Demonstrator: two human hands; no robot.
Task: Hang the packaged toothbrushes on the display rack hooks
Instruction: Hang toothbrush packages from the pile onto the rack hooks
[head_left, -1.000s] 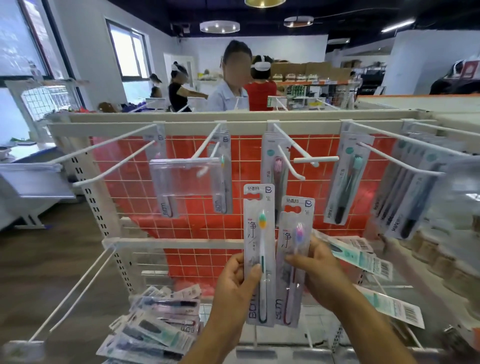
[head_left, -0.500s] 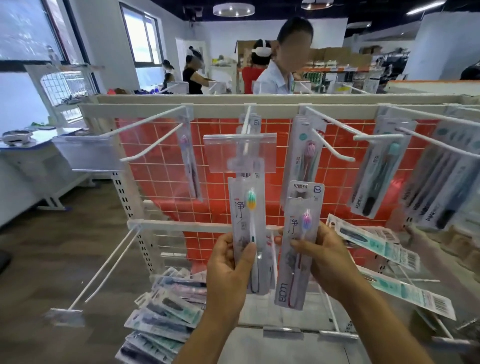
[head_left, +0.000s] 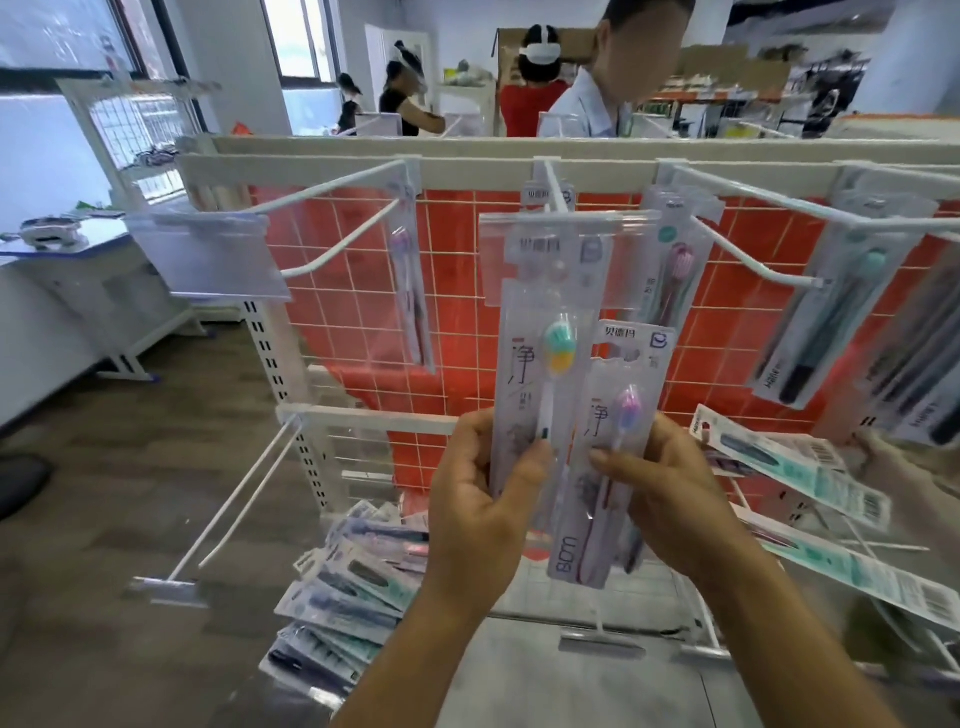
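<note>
My left hand (head_left: 475, 499) grips a packaged toothbrush with a green and yellow head (head_left: 540, 364). Its top reaches up behind the clear label holder (head_left: 566, 228) at the tip of the middle hook (head_left: 555, 189). My right hand (head_left: 660, 499) pinches a second pack with a purple-headed brush (head_left: 610, 457), lower and just right of the first. Other packs hang on the white display rack (head_left: 363, 169): one on the left hook (head_left: 410, 296), one behind the middle hook (head_left: 672, 270), more at the right (head_left: 826, 317).
A pile of loose toothbrush packs (head_left: 353, 587) lies on the low shelf at the bottom left. Empty lower hooks (head_left: 244, 499) jut out left. More packs (head_left: 800, 467) stick out at the right. People (head_left: 597, 98) stand behind the rack. Another person's hand (head_left: 893, 467) shows at the right edge.
My left hand has raised the green-headed pack until its top sits behind the middle hook's label holder. My right hand stays lower with the purple pack. My view has moved closer and right.
</note>
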